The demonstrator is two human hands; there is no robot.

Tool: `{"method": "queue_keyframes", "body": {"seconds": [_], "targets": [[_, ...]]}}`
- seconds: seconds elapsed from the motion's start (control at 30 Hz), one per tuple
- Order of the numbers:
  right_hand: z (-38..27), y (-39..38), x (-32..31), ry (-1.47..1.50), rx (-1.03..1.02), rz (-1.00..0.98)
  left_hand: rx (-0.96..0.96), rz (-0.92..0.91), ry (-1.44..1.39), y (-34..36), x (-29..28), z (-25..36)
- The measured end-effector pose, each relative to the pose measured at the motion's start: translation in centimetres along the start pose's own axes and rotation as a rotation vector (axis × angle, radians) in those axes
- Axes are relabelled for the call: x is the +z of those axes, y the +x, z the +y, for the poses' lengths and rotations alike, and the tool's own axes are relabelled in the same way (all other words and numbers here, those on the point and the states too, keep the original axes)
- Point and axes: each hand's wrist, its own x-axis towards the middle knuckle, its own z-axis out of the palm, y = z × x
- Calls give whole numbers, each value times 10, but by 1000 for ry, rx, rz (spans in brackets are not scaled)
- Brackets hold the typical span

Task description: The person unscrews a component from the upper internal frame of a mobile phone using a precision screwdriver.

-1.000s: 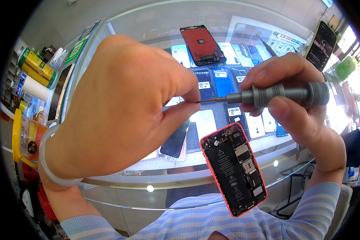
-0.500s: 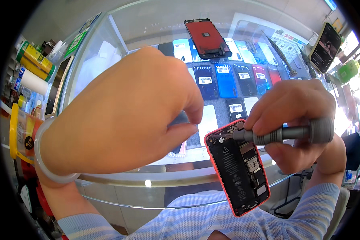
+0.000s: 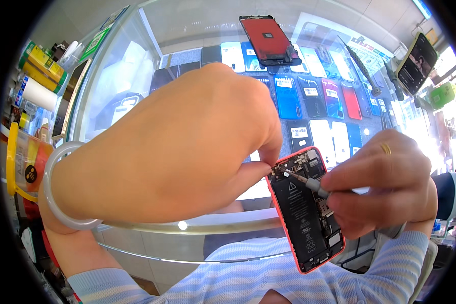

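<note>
An opened smartphone (image 3: 303, 223) with a red-pink frame tilts across the front edge of the glass counter, its black battery and circuit boards bare. At its upper left corner my left hand (image 3: 207, 137) is closed, thumb and forefinger meeting on the rim; anything small between them is hidden. My right hand (image 3: 377, 185) grips a grey screwdriver (image 3: 314, 186) from the right. Its thin tip points into the phone's upper left part, next to a tiny white piece (image 3: 286, 175). My fingers cover most of the handle.
On the counter top lies a detached red-backed screen panel (image 3: 268, 43), with another screwdriver (image 3: 361, 66) to its right. Several phones (image 3: 288, 99) show beneath the glass. A lit phone (image 3: 416, 63) stands at far right. A yellow-rimmed plastic tub (image 3: 28, 162) is at left.
My left hand has moved right, onto the phone's upper left corner. The right hand has shifted down and right, and the screwdriver now slants with its tip visible.
</note>
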Motion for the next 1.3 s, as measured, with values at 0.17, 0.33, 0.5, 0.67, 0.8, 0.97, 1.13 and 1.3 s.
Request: {"method": "queue_keyframes", "body": {"seconds": [0.17,0.33,0.5,0.67,0.8,0.97,1.13,1.3], "targets": [[2,-11,9,-130,-187,-12,14,2,0,0,0,-2],[1,-14,17,-236,-216,27,1,4,-6,0,0,-3],[3,-15,19,-255,-228,40,-23,-3,-32,0,1,-2],[1,-16,19,-266,-218,46,-27,-11,-43,0,0,-2],[1,-16,19,-258,-218,37,-21,-7,-40,0,0,-2],[1,-17,18,-249,-204,30,-25,-2,-42,0,1,-1],[1,-17,18,-245,-212,47,-31,-2,-41,1,2,-1],[1,-17,18,-232,-213,54,-19,1,-23,2,3,-2]]}}
